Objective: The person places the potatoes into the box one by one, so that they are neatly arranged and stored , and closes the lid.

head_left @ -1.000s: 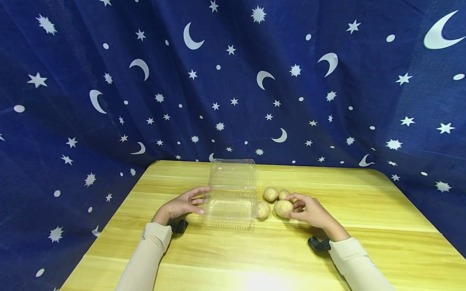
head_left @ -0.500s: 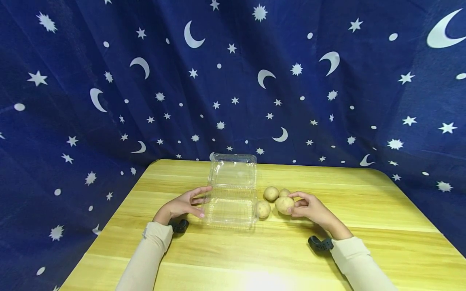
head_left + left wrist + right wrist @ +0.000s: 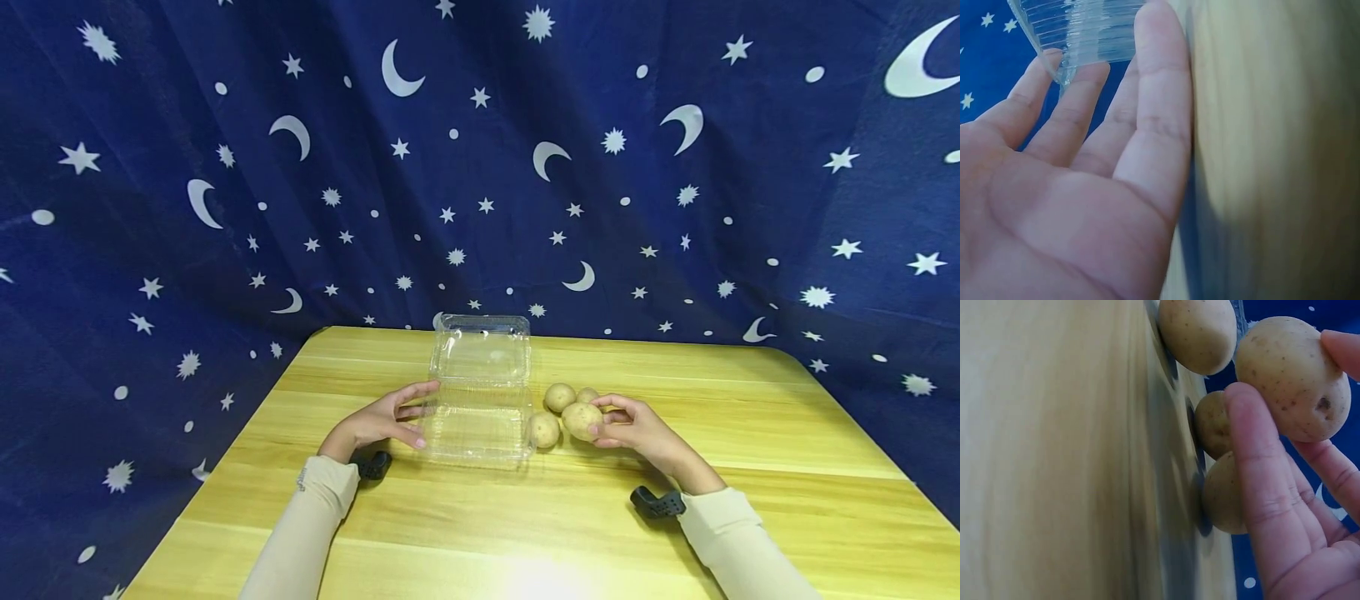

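My right hand (image 3: 630,429) holds a potato (image 3: 582,422) between thumb and fingers; in the right wrist view this potato (image 3: 1291,375) is raised off the table, with a dark eye on its skin. Three other potatoes rest on the wood close by: one potato (image 3: 545,429) beside the container, one potato (image 3: 559,397) behind it, and a partly hidden potato (image 3: 588,395). A clear plastic clamshell container (image 3: 480,429) stands with its lid (image 3: 482,350) raised at the back. At the container's left side, my left hand (image 3: 382,419) touches the wall with extended fingers, also seen against the ribbed plastic (image 3: 1094,31).
The wooden table (image 3: 480,525) stretches around both hands. A blue curtain (image 3: 495,167) with white moons and stars hangs behind it. Black wrist devices sit under both wrists, the right device (image 3: 656,503) near the tabletop.
The right hand has lifted its potato off the table and shifted it slightly left. The container's lid has swung a little more upright. My left hand stays at the container's side.
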Demonstrator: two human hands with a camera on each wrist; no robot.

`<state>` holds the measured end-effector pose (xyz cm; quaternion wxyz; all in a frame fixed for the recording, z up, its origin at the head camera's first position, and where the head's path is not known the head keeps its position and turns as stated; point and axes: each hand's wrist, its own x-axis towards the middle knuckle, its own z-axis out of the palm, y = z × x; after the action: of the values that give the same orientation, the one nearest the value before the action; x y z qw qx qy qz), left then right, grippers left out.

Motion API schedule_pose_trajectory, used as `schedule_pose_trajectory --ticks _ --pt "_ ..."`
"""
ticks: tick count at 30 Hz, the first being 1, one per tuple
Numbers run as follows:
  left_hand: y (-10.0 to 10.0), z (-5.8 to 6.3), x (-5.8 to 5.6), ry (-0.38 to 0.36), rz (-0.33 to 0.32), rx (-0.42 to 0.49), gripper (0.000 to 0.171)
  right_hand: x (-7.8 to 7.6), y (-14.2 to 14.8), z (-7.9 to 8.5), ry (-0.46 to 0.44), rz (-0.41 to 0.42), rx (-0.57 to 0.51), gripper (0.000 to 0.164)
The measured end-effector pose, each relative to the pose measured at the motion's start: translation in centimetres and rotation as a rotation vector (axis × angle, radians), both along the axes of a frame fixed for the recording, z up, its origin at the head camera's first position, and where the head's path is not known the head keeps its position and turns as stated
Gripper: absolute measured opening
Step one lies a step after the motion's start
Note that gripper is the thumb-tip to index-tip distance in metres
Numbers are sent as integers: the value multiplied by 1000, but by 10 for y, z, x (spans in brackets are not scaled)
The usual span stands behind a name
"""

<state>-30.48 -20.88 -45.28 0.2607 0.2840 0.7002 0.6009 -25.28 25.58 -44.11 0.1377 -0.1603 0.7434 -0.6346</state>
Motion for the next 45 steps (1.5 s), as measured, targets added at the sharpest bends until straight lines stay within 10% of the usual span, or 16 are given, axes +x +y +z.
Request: schedule_pose_trajectory --ticks 45 --pt "0 -3 0 -7 -15 0 111 5 -50 10 175 -70 -22 51"
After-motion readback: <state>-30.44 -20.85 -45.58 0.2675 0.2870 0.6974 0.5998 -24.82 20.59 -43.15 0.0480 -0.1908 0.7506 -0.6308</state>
